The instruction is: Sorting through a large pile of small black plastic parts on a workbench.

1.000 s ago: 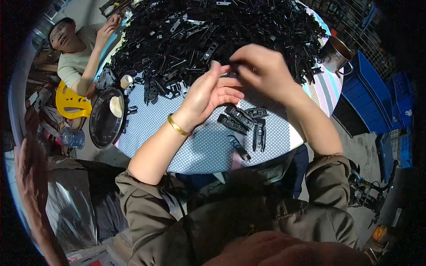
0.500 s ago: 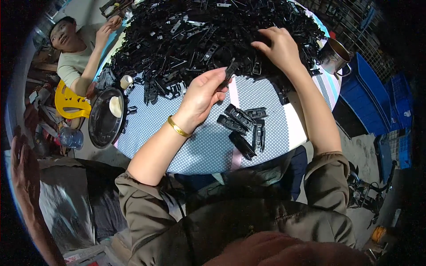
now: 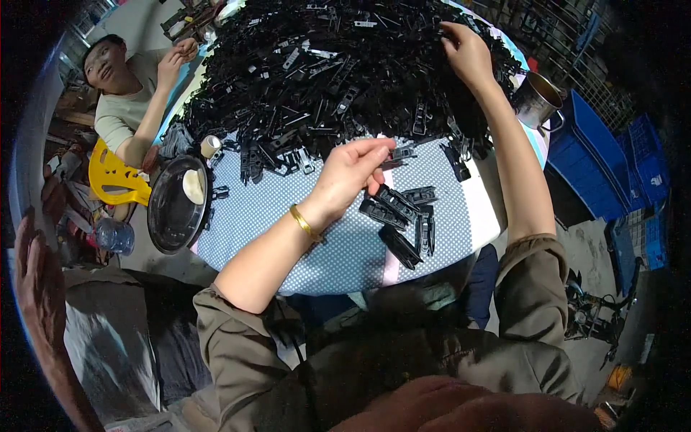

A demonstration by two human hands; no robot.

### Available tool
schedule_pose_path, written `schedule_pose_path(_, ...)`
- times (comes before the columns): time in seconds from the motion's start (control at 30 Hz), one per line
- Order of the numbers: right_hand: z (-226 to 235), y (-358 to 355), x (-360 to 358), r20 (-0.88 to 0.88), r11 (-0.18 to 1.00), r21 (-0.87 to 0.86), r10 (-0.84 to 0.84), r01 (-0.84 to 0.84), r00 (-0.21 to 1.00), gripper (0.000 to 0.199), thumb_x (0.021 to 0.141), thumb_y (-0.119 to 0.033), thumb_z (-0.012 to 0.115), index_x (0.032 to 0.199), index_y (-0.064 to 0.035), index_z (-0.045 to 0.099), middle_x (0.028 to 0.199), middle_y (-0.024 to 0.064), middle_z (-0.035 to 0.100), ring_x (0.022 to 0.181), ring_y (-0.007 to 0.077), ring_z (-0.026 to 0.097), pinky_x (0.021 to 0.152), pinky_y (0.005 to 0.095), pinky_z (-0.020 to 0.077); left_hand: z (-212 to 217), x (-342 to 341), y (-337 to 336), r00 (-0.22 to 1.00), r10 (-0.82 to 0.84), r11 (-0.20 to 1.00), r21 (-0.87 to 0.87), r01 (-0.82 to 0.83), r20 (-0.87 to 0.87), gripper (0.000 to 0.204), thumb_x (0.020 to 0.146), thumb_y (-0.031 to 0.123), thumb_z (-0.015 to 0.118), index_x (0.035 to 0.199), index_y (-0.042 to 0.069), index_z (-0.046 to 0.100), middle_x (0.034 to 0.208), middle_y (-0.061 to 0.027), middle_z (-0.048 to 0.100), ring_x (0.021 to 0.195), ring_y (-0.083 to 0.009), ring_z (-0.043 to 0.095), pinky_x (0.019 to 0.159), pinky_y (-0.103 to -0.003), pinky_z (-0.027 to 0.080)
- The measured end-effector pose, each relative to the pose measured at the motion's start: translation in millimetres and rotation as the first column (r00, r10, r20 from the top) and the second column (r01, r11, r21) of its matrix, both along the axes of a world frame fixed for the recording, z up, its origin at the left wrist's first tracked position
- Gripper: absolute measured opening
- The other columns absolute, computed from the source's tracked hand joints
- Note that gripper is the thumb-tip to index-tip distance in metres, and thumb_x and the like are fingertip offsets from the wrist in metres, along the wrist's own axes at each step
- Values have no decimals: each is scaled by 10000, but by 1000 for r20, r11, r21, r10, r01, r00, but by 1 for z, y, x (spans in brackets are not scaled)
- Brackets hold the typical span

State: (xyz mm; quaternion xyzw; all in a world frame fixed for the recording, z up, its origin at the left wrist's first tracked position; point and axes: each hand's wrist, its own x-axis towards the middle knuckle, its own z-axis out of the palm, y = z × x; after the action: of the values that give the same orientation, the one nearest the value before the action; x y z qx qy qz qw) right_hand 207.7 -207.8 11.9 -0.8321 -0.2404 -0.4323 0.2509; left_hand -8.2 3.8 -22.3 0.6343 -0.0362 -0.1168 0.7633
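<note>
My left hand [image 3: 349, 176], with a gold bracelet at its wrist, pinches a small black plastic part [image 3: 403, 153] between thumb and fingertips. It hovers over the table's near side, just above a small group of similar long black parts [image 3: 392, 205] on the dotted cloth. At the right side of a big heap of black parts [image 3: 324, 79], my right hand [image 3: 471, 61] reaches out with thumb and forefinger apart. Nothing shows between them, though the other fingers are partly hidden.
A metal mug [image 3: 534, 104] stands at the table's right edge, beside blue crates [image 3: 594, 158]. On the left are a black oval dish [image 3: 162, 223] holding a pale piece, a tape roll [image 3: 210, 146] and a yellow chair [image 3: 108, 169]. Another person [image 3: 126, 108] sits far left.
My right hand has moved farther out and slightly right over the heap. My left hand has come toward me and right, with the black part tilted flatter.
</note>
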Motion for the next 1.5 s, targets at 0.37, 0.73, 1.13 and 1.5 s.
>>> schedule_pose_path(0.37,28,0,113,-173,984,22,-172,179,970,572,737,-451,591,1158,-69,522,1074,221,562,1020,350,527,853,393,422,-3,3,-4,999,-21,1000,-17,20,-41,241,870,80,510,1080,-35,538,705,-25,553,568,-54,498,514,-165,432)
schedule_pose_path(0.73,32,45,171,-241,993,119,16,13,970,502,746,-396,600,1142,-96,532,1111,120,571,1008,343,533,899,388,403,-6,6,-7,986,-162,974,158,164,-26,248,870,122,524,1081,-6,548,672,-29,551,505,-54,502,493,-178,439)
schedule_pose_path(1.13,25,70,31,26,949,-250,203,-190,979,232,754,-256,617,944,-125,630,938,116,599,899,295,562,775,383,457,-8,4,-3,986,-156,969,202,142,54,233,862,131,528,1056,8,568,664,-15,559,508,-57,512,493,-175,427)
schedule_pose_path(1.5,5,38,-85,-217,915,-156,335,-371,917,221,779,-63,556,993,-88,606,924,134,609,776,303,600,692,351,488,-14,7,2,995,-90,993,-68,92,33,234,869,110,518,1057,-28,542,802,-35,549,626,-80,554,537,-177,474)
